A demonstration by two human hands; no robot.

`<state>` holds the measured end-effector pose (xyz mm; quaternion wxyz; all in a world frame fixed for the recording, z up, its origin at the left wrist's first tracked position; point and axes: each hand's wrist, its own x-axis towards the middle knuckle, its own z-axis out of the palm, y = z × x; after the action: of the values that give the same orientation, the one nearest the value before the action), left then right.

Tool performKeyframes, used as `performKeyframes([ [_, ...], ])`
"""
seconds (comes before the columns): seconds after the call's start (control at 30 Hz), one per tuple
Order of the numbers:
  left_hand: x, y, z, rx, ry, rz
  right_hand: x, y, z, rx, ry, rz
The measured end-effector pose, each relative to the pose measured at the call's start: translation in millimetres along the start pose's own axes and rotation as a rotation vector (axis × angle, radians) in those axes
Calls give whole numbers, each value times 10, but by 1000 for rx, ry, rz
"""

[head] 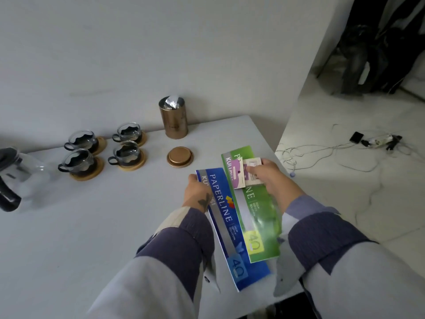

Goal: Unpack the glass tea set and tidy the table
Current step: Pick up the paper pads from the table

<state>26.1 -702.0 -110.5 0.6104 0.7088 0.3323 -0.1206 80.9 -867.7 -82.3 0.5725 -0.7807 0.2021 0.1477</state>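
Several glass cups (127, 132) with dark bands sit on round wooden coasters at the back left of the white table (92, 226). A glass teapot (18, 178) with a black handle stands at the far left edge. My left hand (197, 188) grips the far end of a blue Paperline booklet (232, 229). Beside it lies a green Paperline booklet (259, 210), partly over the blue one. My right hand (271, 178) holds small purple and beige cards (243, 173) above the green booklet.
An open bronze canister (173, 118) with foil inside stands by the wall, its round lid (180, 156) lying in front of it. The table's right edge drops to a tiled floor with cables and a power strip (377, 141).
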Motion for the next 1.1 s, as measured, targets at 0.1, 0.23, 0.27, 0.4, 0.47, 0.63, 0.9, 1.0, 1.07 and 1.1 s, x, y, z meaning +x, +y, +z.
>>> performKeyframes([
  [0.1,132,354,114,-107,-44,53,162,-273,-89,89,-37,-28],
  [0.23,414,886,275,-249,-11,95,519,-588,-73,100,-79,-73],
  [0.27,522,1014,331,-247,5,112,651,-666,-63,109,-82,-87],
  [0.4,959,1405,516,-352,54,138,1226,-931,8,125,-88,-145],
  [0.47,1234,1504,573,-367,123,102,1545,-1021,71,115,-112,-170],
  [0.63,1856,1545,703,-237,201,41,2222,-982,343,37,-75,-158],
  [0.9,2083,1421,819,-80,248,70,2579,-792,720,-141,130,-204],
  [1.0,2107,1446,842,-40,258,61,2592,-807,809,-247,155,-241],
  [1.07,2162,1469,848,6,289,63,2620,-816,867,-302,125,-253],
  [1.1,2179,1476,849,21,304,66,2636,-823,891,-328,114,-257],
])
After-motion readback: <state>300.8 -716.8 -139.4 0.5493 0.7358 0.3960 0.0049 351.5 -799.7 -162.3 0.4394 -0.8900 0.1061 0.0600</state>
